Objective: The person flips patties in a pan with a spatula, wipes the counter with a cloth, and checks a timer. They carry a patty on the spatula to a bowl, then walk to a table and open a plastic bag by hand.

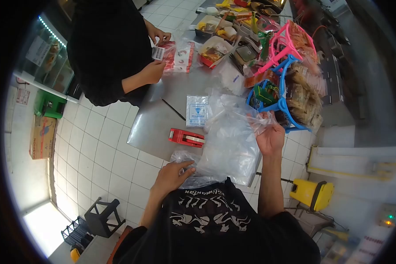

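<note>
My left hand (174,176) is near my body with its fingers curled on crumpled clear plastic bags (185,156) at the table's front edge. My right hand (270,137) is palm up beside the blue basket, its fingers gripping the edge of a thin clear plastic bag (256,121). Between my hands lies a stack of clear plastic bags (229,149). Left of the stack is a red tape dispenser (186,137). Behind it lies a white packet with blue print (197,111).
Across the metal table (156,123), another person's hands (152,72) hold a red and white box (180,56) in plastic. A black stick (174,109) lies nearby. Blue basket (286,105) and pink basket (273,55) hold packets at right. Food boxes (215,50) stand behind.
</note>
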Demonstrator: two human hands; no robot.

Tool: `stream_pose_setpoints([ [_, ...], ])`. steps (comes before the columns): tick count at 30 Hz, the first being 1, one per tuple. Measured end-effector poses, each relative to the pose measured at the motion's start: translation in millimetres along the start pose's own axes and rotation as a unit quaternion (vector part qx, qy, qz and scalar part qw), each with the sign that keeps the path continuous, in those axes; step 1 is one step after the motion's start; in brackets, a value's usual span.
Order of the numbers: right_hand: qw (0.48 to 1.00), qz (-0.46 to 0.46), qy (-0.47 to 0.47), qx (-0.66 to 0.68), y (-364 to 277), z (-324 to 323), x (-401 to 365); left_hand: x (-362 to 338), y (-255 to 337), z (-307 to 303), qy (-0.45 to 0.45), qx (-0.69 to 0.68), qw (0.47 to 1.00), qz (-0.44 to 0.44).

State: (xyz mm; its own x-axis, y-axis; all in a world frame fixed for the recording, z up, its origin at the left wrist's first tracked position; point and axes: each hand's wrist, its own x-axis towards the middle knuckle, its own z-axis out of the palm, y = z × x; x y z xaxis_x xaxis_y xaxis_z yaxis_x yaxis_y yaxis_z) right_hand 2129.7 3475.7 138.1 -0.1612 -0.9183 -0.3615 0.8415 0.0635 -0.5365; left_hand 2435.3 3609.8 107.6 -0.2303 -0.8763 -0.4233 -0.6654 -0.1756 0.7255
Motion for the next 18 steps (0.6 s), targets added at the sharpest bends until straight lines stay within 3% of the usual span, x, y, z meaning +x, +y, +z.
stream_pose_setpoints([
  [2, 0.957, 0.121, -0.258, 0.049, -3.9, -34.3, 14.8, 0.5, 1.8, -3.4, 0.002, -0.022, 1.000, -0.006],
  [3, 0.957, 0.122, -0.259, 0.048, -11.5, -30.3, 9.0, -1.1, -0.6, -3.1, 0.004, -0.022, 1.000, -0.006],
  [4, 0.924, 0.122, -0.173, -0.318, -20.0, -23.0, -3.6, -4.0, -4.2, -0.6, 0.025, -0.033, 0.999, -0.005],
  [5, 0.807, 0.042, -0.182, -0.560, -14.7, -30.2, -6.2, -6.5, -7.1, 2.0, 0.049, -0.045, 0.998, -0.005],
  [6, 0.627, -0.032, -0.161, -0.761, -8.8, -31.1, -10.9, -7.8, -8.5, 3.2, 0.055, -0.046, 0.997, -0.010],
  [7, 0.628, -0.031, -0.166, -0.760, 0.9, -28.5, -6.0, -8.8, -9.1, 4.2, 0.059, -0.057, 0.996, -0.025],
  [9, 0.396, -0.067, -0.078, -0.912, 25.5, -18.9, 3.1, -13.5, -9.5, 6.3, 0.055, -0.063, 0.996, -0.039],
  [10, 0.424, -0.157, -0.088, -0.887, 37.7, -17.0, 11.5, -13.6, -8.4, 7.5, 0.052, -0.066, 0.995, -0.045],
  [12, 0.521, -0.247, -0.108, -0.810, 62.8, -13.9, 49.5, -14.3, -8.2, 12.4, 0.051, -0.064, 0.995, -0.049],
  [15, 0.494, -0.306, -0.062, -0.812, 98.0, -18.1, 104.9, -15.8, -9.6, 19.0, 0.112, 0.005, 0.994, 0.001],
  [17, 0.408, -0.174, 0.001, -0.896, 111.1, -14.7, 125.2, -16.4, -2.8, 20.2, 0.126, 0.012, 0.992, -0.018],
  [18, 0.411, -0.176, -0.004, -0.895, 116.0, -22.3, 139.9, -18.6, 3.4, 18.4, 0.132, 0.013, 0.991, -0.020],
])
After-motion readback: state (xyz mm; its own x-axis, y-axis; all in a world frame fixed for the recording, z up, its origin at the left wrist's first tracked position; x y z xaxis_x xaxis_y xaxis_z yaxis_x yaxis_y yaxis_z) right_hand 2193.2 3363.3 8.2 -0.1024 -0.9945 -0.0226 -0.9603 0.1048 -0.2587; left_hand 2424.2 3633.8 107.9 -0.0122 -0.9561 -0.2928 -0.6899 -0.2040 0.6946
